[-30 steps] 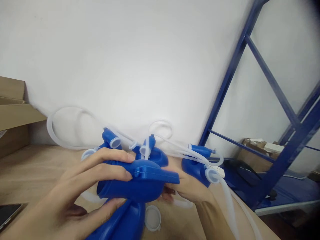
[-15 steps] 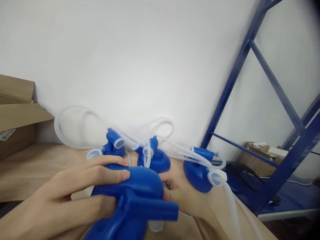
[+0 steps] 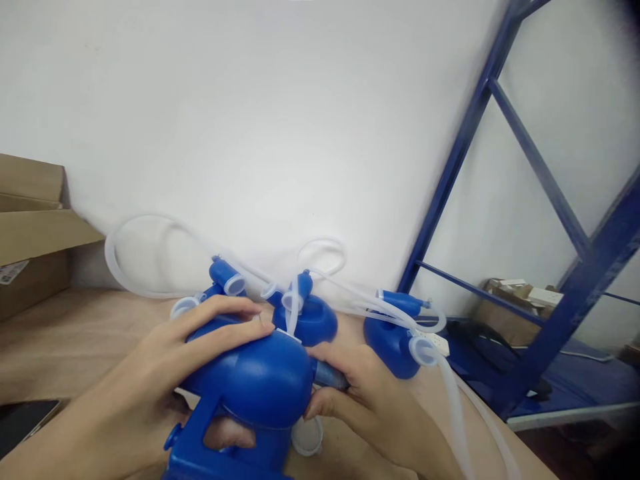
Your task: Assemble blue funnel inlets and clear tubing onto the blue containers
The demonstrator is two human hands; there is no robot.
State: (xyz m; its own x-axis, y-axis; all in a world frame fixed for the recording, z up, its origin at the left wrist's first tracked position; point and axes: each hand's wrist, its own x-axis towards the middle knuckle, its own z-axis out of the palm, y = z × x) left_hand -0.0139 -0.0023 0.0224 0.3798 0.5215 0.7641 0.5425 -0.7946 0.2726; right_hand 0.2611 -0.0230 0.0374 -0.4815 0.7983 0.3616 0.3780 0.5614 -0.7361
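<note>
My left hand (image 3: 165, 373) wraps over the top of a blue plastic jug-like vessel (image 3: 250, 387) with a handle at its lower end, fingers curled round the rounded body. My right hand (image 3: 360, 400) pinches the short blue spout (image 3: 327, 377) sticking out of the vessel's right side. A translucent white cap (image 3: 306, 437) lies on the wooden table (image 3: 70, 340) just under the vessel.
Behind stand three similar blue vessels (image 3: 307, 317) with clear silicone tubes (image 3: 130, 233) looping against the white wall. A cardboard box (image 3: 30, 227) sits at the left, a dark phone (image 3: 25, 420) lies at the lower left, and a blue metal rack (image 3: 550, 180) rises at the right.
The vessel has been turned in my hands: its handle went from pointing right to hanging at the bottom. My right hand came from behind it and now pinches the spout.
</note>
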